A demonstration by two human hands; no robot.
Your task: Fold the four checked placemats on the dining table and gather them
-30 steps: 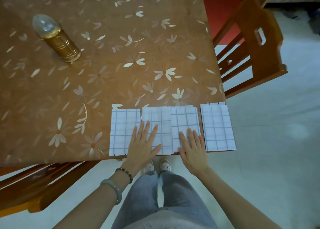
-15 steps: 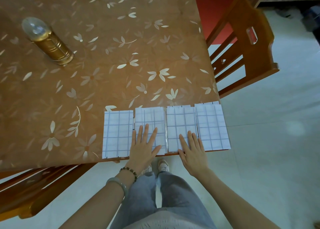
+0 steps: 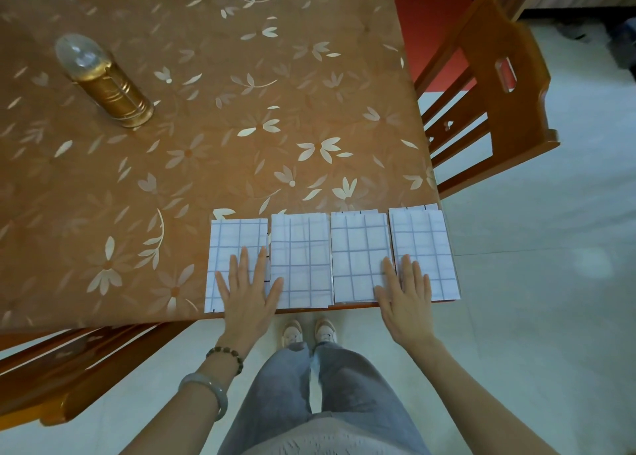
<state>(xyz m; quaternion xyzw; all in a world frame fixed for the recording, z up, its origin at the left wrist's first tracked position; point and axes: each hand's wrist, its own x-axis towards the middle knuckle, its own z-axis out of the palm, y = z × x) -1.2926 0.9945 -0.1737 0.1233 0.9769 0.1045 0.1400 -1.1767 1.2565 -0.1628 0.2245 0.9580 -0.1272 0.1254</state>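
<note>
Several folded white placemats with a blue check lie side by side along the near edge of the dining table (image 3: 241, 117). From the left they are the first placemat (image 3: 234, 238), the second placemat (image 3: 303, 255), the third placemat (image 3: 358, 251) and the fourth placemat (image 3: 425, 241), which reaches the table's right corner. My left hand (image 3: 249, 289) lies flat with spread fingers on the first placemat, its thumb reaching the second. My right hand (image 3: 406, 289) lies flat across the seam of the third and fourth placemats.
A gold cylindrical lamp with a clear dome (image 3: 103, 83) stands at the far left of the table. A wooden chair (image 3: 492, 86) stands at the table's right side, and another wooden chair (image 3: 69, 368) is tucked under the near left edge.
My left hand slid left from the second placemat onto the first. My right hand slid right from the third placemat onto its seam with the fourth. The placemats now lie evenly side by side.
</note>
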